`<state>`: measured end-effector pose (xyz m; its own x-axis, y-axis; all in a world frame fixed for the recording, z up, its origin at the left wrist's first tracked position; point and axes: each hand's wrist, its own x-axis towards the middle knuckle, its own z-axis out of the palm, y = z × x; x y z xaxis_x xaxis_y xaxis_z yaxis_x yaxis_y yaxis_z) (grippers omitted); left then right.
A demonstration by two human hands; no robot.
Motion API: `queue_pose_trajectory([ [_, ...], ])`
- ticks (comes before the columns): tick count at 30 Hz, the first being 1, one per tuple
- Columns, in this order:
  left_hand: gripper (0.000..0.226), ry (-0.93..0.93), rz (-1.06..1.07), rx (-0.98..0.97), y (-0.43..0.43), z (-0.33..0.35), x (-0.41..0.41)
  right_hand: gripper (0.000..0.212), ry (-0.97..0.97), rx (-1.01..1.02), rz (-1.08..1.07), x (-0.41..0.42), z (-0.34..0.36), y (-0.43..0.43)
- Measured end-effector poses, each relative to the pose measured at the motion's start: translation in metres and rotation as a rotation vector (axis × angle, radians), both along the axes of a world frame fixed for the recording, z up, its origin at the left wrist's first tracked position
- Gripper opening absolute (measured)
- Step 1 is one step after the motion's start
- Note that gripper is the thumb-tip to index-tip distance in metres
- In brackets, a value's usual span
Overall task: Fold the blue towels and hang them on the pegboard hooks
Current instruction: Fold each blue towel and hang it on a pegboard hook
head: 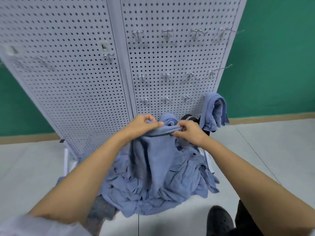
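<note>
Towel (153, 150) is hanging by its top edge, just in front of the pegboard (68, 82) and over the pile (153, 193). Left hand (143, 125) is pinching the bunched hem between thumb and fingers; right hand (189, 132) is pinching it likewise, close beside. I am judging two risks. With the grips this near, the limp cloth is draping in ropes, so the fold may come out skewed. Its tail is lying in the pile and may drag a second towel up. The cloth is soft, matte and creased. The board is stiff perforated white sheet, and the hooks (166, 100) are thin bright wire. One folded towel (213, 109) is hanging at the lower right.
</note>
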<state>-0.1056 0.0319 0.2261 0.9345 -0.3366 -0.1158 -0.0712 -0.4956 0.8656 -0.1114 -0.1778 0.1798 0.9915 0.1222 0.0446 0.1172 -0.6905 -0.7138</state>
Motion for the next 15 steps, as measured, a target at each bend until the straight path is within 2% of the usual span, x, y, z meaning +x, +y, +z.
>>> queue_pose_trajectory([
  [1,0.041,0.033,-0.041,0.118,0.006,0.013,-0.006,0.028,-0.039,0.030,-0.004,-0.003,0.017,0.004],
  [2,0.041,0.055,-0.087,0.244,0.011,0.023,-0.012,0.028,-0.065,0.072,-0.001,-0.007,0.034,0.011],
  [4,0.026,0.104,-0.147,0.359,0.016,0.036,-0.026,0.027,-0.121,0.176,0.003,-0.015,0.062,0.026],
  [5,0.026,0.129,-0.136,0.321,0.018,0.037,-0.029,0.025,-0.139,0.243,0.009,-0.017,0.072,0.033],
  [6,0.031,0.170,-0.110,0.199,0.020,0.037,-0.032,0.023,-0.149,0.308,0.014,-0.020,0.082,0.040],
  [9,0.038,0.341,-0.049,-0.304,0.025,0.033,-0.044,0.019,-0.163,0.485,0.054,-0.027,0.096,0.058],
  [10,0.040,0.366,-0.056,-0.342,0.026,0.030,-0.047,0.019,-0.162,0.533,0.076,-0.030,0.098,0.063],
  [13,0.038,0.434,-0.106,-0.254,0.023,0.018,-0.056,0.020,-0.118,0.623,0.126,-0.031,0.091,0.070],
  [15,0.028,0.525,-0.041,-0.366,0.023,0.014,-0.057,0.034,-0.041,0.665,0.149,-0.029,0.083,0.072],
])
